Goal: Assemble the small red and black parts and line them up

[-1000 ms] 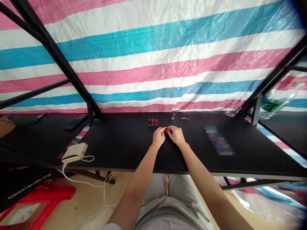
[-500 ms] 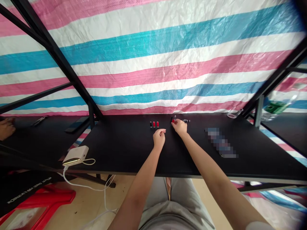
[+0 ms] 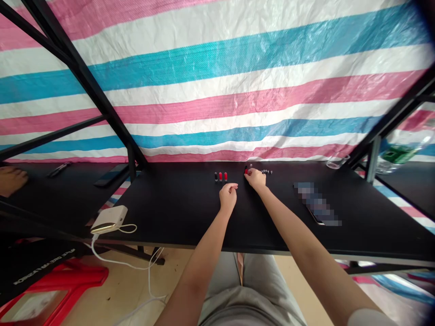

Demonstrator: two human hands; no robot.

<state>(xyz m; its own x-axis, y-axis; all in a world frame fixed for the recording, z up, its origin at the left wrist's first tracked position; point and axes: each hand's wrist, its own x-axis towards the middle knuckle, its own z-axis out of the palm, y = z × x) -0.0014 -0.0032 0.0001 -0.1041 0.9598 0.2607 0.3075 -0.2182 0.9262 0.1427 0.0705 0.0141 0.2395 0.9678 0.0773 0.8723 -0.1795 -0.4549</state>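
Observation:
My right hand (image 3: pixel 256 179) is closed, its fingertips at a small red cylinder (image 3: pixel 246 171) near the back of the black table. A small black piece stands just behind that cylinder, partly hidden. To the left, one small black cylinder (image 3: pixel 215 177) and two red cylinders (image 3: pixel 223 177) stand in a row with pale ends. My left hand (image 3: pixel 228 197) hovers in front of this row, fingers curled together and pointing right; anything between them is too small to make out. Beyond my right hand lies a row of several small shiny ring-like pieces (image 3: pixel 267 172).
A blurred-out phone (image 3: pixel 316 203) lies to the right. A clear cup (image 3: pixel 336 161) is at the back right, near a plastic bottle (image 3: pixel 397 154). A white box with a cable (image 3: pixel 113 217) sits at the front left. Another person's hand (image 3: pixel 12 181) rests on the left table.
The view has shifted slightly, moving everything a little to the right. Both hands keep nearly the same pose, the right one still at the red cylinder.

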